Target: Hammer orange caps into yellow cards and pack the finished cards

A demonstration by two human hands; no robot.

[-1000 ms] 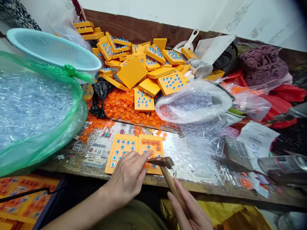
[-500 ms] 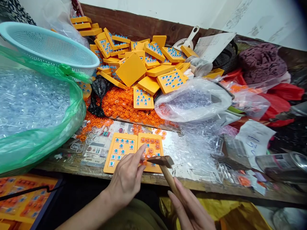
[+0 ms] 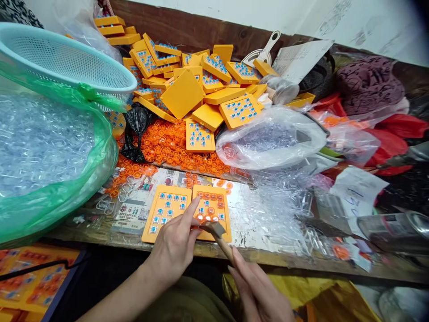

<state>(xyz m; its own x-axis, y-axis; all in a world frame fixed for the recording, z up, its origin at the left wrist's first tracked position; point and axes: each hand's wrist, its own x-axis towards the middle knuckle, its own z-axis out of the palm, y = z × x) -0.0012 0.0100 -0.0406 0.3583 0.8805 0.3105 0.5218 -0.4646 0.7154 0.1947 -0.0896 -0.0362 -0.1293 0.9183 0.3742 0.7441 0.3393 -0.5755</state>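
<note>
My right hand [image 3: 256, 288] is wrapped round the wooden handle of a small hammer [image 3: 219, 239]. The hammer's head lies over the lower part of the right-hand yellow plastic panel [image 3: 224, 219], close to my left thumb. Several clear orange caps [image 3: 211, 210] are set on that panel, along with blue-centred square switches. My left hand [image 3: 176, 241] rests over the seam between the panels, index finger stretched out on the right-hand one and thumb apart from it. On the left-hand yellow panel [image 3: 156, 201] only blue switches show. The curled fingers of my left hand are partly hidden.
Loose orange caps [image 3: 167, 143] lie behind the panels, below a heap of yellow panels [image 3: 182, 96]. A green bag [image 3: 103, 147] of clear pieces and a blue basket [image 3: 130, 82] stand left. A white plastic bag [image 3: 315, 145] and clear plastic pieces [image 3: 275, 205] are right.
The hammer's head has shifted slightly left and down, and is now tilted near my left thumb. My right hand has moved left with it; my left hand stays nearly in place.
</note>
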